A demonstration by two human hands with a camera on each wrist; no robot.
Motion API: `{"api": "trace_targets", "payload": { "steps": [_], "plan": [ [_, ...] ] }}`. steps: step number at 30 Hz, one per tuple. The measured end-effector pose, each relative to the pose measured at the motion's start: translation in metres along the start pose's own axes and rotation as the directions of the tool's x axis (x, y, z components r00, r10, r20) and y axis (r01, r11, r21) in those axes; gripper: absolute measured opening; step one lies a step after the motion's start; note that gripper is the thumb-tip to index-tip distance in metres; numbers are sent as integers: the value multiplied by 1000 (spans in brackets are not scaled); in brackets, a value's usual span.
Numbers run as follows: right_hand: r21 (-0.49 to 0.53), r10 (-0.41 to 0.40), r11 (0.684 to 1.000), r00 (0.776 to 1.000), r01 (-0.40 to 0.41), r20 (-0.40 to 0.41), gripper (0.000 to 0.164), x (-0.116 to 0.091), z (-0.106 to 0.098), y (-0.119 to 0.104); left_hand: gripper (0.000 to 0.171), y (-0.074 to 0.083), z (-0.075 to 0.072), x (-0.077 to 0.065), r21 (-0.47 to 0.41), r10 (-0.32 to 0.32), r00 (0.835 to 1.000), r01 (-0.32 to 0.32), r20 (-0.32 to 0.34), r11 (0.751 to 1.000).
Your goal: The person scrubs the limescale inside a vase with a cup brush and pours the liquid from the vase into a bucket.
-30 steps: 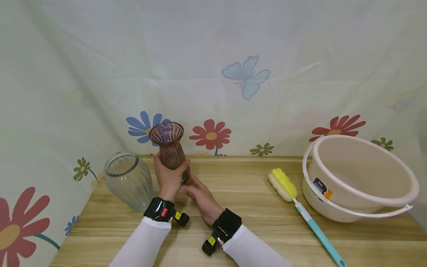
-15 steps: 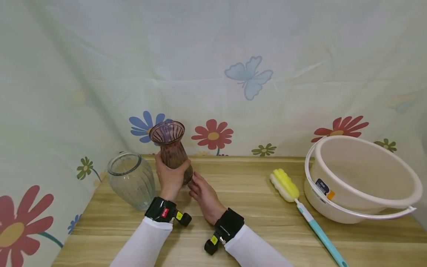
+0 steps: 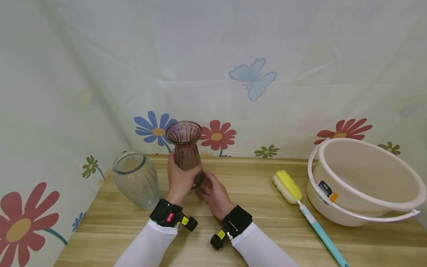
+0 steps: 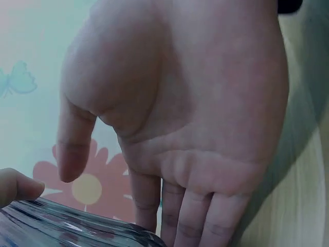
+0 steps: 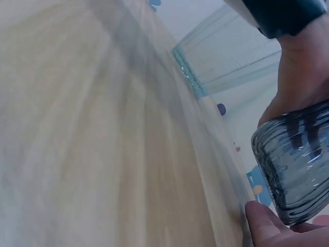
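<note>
A ribbed purple-tinted glass vase (image 3: 187,155) with a flared rim is held off the table, slightly tilted. My left hand (image 3: 180,180) grips its body, thumb across the near side; that thumb (image 4: 20,186) also shows on the glass in the left wrist view. Beside the base is my right hand (image 3: 217,196), palm toward the vase. In the left wrist view the right palm (image 4: 200,103) faces the camera with fairly straight fingers. The right wrist view shows the vase's underside (image 5: 300,164) with right fingertips (image 5: 262,218) near its lower edge; contact is hard to tell.
A clear ribbed glass vase (image 3: 136,181) stands upright left of my hands. To the right lies a brush (image 3: 320,230) with a yellow and white sponge head and turquoise handle. Beyond it stands a cream bucket (image 3: 320,200) with its handle lowered. A flowered sheet (image 3: 293,92) hangs behind the table.
The purple vase and both hands have shifted right, and the vase has become more upright. My right fingers and thumb have eased away from their earlier hold at its base.
</note>
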State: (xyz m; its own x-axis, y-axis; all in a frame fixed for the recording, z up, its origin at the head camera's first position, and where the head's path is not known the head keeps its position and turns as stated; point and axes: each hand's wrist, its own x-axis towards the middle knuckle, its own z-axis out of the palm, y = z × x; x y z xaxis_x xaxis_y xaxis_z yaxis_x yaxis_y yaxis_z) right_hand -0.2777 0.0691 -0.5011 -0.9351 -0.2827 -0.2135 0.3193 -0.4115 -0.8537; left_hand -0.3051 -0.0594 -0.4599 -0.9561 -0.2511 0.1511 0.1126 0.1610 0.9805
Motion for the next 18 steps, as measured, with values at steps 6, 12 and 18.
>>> {"api": "trace_targets", "payload": {
  "steps": [6, 12, 18],
  "plan": [
    [-8, -7, 1000, 1000, 7, -21, 59, -4, -7, -7, 97, 2, 4, -9, 11, -4, 999, 4, 42, 1000],
    [-20, -42, 999, 997, 41, -57, 51, -11, -15, -15, 91, 9, 13, -23, -35, 31, 992, -27, 119, 999],
    [-58, -38, 998, 999, 36, -30, 58, -24, -23, -24, 86, 14, 19, -39, -42, 102, 978, -96, 183, 994]
  ]
}}
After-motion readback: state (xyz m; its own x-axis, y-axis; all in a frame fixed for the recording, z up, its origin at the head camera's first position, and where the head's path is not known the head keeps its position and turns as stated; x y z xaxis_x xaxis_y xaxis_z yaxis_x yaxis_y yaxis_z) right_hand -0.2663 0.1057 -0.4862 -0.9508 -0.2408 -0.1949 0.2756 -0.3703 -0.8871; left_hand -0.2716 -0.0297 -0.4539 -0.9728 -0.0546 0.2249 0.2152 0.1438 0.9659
